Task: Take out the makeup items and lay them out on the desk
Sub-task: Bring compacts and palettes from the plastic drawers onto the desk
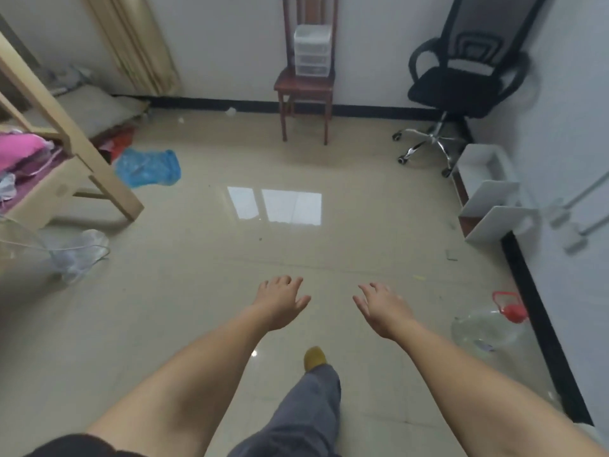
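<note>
1. Right now your left hand (281,300) and right hand (384,306) are both stretched out in front of you, palms down, fingers spread and relaxed, holding nothing. They hang side by side with a gap between them, above bare floor tiles (204,291).
2. Just below your hands, nearer your body, one foot in a yellow slipper (314,357) steps forward.
3. Off to the side of your right hand, a clear water jug (487,328) with a red cap sits on the floor.
4. Far ahead of both hands, well out of reach, a small clear plastic drawer unit (311,50) stands on the seat of a wooden chair (304,85) against the wall. It probably holds the makeup items; its contents are too blurred to tell.
5. Judging by its look, the unit is light, stiff and smooth, so its drawers may slide out if you tip it. Take hold of both side walls and keep it level, or pull one drawer by its front.
6. No desk is clearly visible.
</note>
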Demonstrator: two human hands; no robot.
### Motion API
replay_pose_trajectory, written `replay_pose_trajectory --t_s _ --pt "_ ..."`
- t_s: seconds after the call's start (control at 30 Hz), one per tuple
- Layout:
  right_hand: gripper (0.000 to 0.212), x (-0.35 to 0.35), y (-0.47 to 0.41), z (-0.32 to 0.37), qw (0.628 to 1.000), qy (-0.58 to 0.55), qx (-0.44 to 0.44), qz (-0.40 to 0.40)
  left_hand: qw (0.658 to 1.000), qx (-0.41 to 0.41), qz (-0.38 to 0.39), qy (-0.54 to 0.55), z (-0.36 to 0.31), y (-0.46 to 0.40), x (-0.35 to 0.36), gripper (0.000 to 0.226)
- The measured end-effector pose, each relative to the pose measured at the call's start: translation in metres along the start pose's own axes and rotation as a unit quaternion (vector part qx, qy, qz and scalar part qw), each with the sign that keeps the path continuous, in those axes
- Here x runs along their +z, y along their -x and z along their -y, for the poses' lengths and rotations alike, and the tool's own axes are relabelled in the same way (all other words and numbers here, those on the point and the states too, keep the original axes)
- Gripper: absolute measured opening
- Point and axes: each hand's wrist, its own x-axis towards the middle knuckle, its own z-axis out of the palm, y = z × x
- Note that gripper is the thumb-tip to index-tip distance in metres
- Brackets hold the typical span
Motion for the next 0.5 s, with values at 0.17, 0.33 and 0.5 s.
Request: replay_pose_trajectory --t_s 0.17,0.33,0.5 --pt "0.048 -0.057 -0.087 -0.031 1.0 -0.002 0.017 0.015 0.999 0.022 0.042 0.02 -0.008 -0.113 -0.056 0.057" --pt "0.048 -0.117 -0.167 -0.06 0.998 -0.031 0.047 0.013 0.998 0.05 0.037 0.011 -0.022 -0.21 -0.118 0.056" --pt "0.049 -0.164 -0.26 -0.083 0.997 -0.049 0.046 0.024 0.998 0.058 0.038 0.0 -0.017 -0.304 -0.169 0.055"
